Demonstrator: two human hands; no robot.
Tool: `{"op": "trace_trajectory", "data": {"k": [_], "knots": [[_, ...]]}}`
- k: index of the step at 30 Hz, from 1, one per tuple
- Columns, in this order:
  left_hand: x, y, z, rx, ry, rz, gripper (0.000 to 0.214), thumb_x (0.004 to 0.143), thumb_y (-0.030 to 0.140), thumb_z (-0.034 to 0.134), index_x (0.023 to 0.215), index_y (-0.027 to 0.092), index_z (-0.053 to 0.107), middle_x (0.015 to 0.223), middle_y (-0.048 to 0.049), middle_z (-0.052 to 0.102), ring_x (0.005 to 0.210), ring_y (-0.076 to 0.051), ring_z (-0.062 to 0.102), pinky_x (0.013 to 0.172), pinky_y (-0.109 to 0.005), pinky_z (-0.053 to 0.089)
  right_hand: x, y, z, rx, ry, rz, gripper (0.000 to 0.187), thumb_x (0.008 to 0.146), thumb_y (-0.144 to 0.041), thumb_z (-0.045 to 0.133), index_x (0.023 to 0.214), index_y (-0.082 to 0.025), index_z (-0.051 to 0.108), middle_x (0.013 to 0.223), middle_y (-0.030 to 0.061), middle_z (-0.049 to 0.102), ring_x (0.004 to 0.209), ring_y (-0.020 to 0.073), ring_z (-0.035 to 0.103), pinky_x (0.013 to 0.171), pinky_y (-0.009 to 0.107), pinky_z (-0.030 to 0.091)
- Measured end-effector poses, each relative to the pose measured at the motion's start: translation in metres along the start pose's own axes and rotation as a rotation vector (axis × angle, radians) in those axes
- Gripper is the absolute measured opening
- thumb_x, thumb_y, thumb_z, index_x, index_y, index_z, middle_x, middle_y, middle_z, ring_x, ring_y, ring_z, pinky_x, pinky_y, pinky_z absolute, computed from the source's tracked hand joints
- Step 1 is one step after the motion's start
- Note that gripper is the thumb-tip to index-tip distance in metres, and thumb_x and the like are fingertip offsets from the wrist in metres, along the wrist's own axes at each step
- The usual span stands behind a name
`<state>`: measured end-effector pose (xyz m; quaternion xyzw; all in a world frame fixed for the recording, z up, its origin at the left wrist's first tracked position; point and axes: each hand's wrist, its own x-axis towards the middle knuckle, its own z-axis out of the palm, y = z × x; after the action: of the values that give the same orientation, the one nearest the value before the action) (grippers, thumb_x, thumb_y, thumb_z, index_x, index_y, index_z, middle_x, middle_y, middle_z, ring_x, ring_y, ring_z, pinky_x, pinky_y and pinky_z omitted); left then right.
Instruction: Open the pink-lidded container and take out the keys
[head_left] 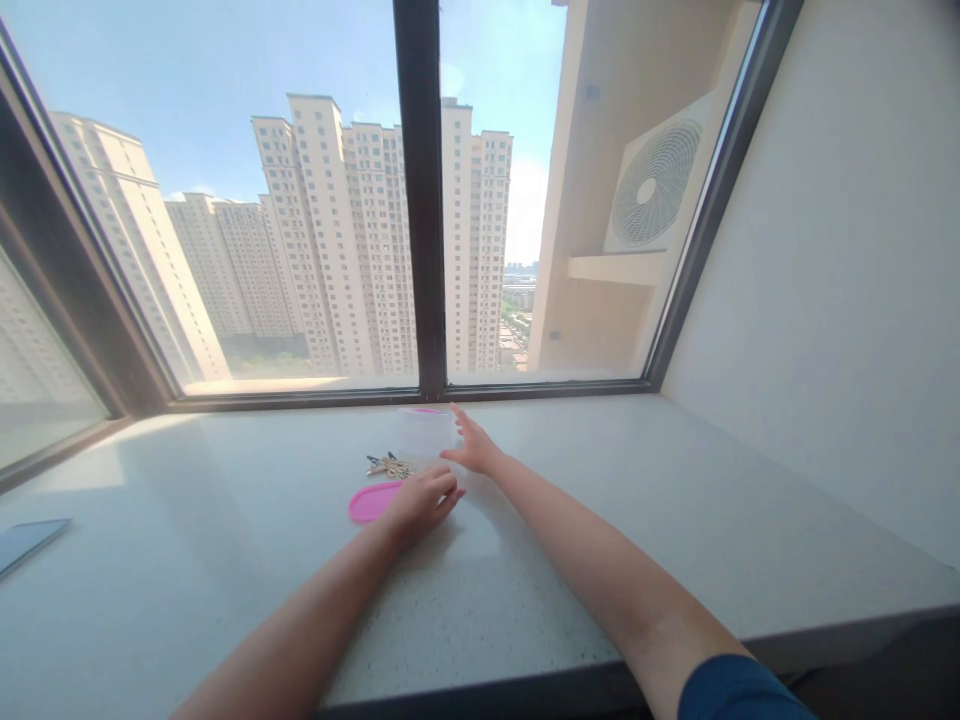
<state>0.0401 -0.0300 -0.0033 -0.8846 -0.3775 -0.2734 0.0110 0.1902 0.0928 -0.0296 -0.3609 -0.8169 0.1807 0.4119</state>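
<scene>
A clear plastic container point(425, 432) with a pink rim stands on the pale stone sill point(600, 500) near the window. My right hand point(472, 447) is beside its right wall, fingers stretched toward it and touching or nearly touching. A pink round lid point(370, 502) lies flat in front of the container. My left hand point(424, 501) rests on the lid's right edge with fingers curled loosely. A small pile of wooden clothespins point(388, 466) lies between lid and container.
A large window with a dark centre post point(422, 200) runs along the sill's far edge. A white wall point(840, 280) closes the right side. A flat grey-blue object point(26, 540) lies at the far left of the sill.
</scene>
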Motion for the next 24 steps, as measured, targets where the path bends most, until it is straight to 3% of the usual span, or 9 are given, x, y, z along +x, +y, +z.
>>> {"op": "trace_trajectory", "data": {"k": [2, 5, 10, 12, 17, 19, 21, 24], "knots": [[-0.001, 0.004, 0.003, 0.047, -0.062, 0.029, 0.031, 0.089, 0.031, 0.039, 0.064, 0.018, 0.053, 0.069, -0.0015, 0.054, 0.065, -0.013, 0.05, 0.061, -0.023, 0.035, -0.008, 0.004, -0.007, -0.005, 0.015, 0.077, 0.092, 0.061, -0.034, 0.073, 0.137, -0.018, 0.023, 0.12, 0.0152, 0.048, 0.101, 0.0243, 0.052, 0.086, 0.041, 0.043], [-0.004, 0.005, 0.005, 0.099, -0.141, 0.031, 0.035, 0.089, 0.033, 0.04, 0.061, 0.018, 0.054, 0.063, -0.0011, 0.054, 0.057, -0.011, 0.048, 0.054, -0.023, 0.03, -0.024, 0.011, -0.021, -0.011, 0.065, 0.148, 0.068, 0.066, -0.034, 0.067, 0.124, -0.018, 0.036, 0.102, 0.0092, 0.053, 0.082, 0.018, 0.055, 0.078, 0.037, 0.045], [-0.01, 0.003, 0.004, 0.126, -0.223, 0.002, 0.04, 0.088, 0.033, 0.04, 0.056, 0.017, 0.056, 0.058, -0.0027, 0.056, 0.05, -0.011, 0.045, 0.052, -0.025, 0.026, -0.053, 0.019, -0.049, -0.039, 0.217, 0.203, 0.026, 0.072, -0.033, 0.055, 0.09, -0.017, 0.046, 0.072, -0.0008, 0.051, 0.06, 0.0124, 0.048, 0.061, 0.027, 0.041], [-0.011, 0.003, 0.003, 0.112, -0.247, -0.011, 0.04, 0.087, 0.033, 0.04, 0.054, 0.017, 0.056, 0.055, -0.0031, 0.056, 0.047, -0.011, 0.043, 0.05, -0.026, 0.023, -0.062, 0.019, -0.059, -0.135, 0.267, 0.291, 0.02, 0.075, -0.037, 0.048, 0.07, -0.018, 0.045, 0.06, -0.0021, 0.046, 0.057, 0.0126, 0.042, 0.057, 0.025, 0.036], [-0.007, 0.006, -0.003, 0.103, -0.304, -0.048, 0.041, 0.085, 0.034, 0.042, 0.05, 0.016, 0.056, 0.051, -0.0028, 0.054, 0.043, -0.01, 0.035, 0.048, -0.026, 0.019, -0.069, 0.011, -0.071, -0.141, 0.128, 0.319, 0.038, 0.077, -0.043, 0.044, 0.05, -0.018, 0.035, 0.049, -0.0025, 0.034, 0.051, 0.0108, 0.032, 0.051, 0.024, 0.025], [-0.007, 0.008, -0.007, 0.099, -0.36, -0.055, 0.042, 0.084, 0.038, 0.044, 0.05, 0.017, 0.056, 0.049, -0.0017, 0.053, 0.042, -0.01, 0.032, 0.047, -0.026, 0.019, -0.069, 0.01, -0.073, -0.149, -0.021, 0.29, 0.042, 0.079, -0.044, 0.043, 0.048, -0.018, 0.032, 0.049, -0.0026, 0.029, 0.051, 0.0103, 0.03, 0.05, 0.024, 0.022], [-0.007, 0.01, -0.01, 0.076, -0.389, -0.05, 0.043, 0.084, 0.04, 0.044, 0.049, 0.017, 0.054, 0.047, -0.0004, 0.05, 0.043, -0.01, 0.029, 0.047, -0.025, 0.019, -0.069, 0.009, -0.075, -0.134, -0.091, 0.266, 0.044, 0.077, -0.046, 0.046, 0.047, -0.017, 0.031, 0.049, -0.0031, 0.026, 0.05, 0.0096, 0.028, 0.049, 0.024, 0.019], [-0.009, 0.011, -0.015, 0.019, -0.371, -0.06, 0.046, 0.085, 0.044, 0.043, 0.048, 0.017, 0.049, 0.045, 0.0016, 0.044, 0.043, -0.009, 0.028, 0.047, -0.024, 0.02, -0.071, 0.006, -0.082, -0.134, -0.24, 0.251, 0.046, 0.077, -0.047, 0.047, 0.046, -0.017, 0.032, 0.046, -0.0038, 0.025, 0.048, 0.0086, 0.026, 0.048, 0.024, 0.018]]}}
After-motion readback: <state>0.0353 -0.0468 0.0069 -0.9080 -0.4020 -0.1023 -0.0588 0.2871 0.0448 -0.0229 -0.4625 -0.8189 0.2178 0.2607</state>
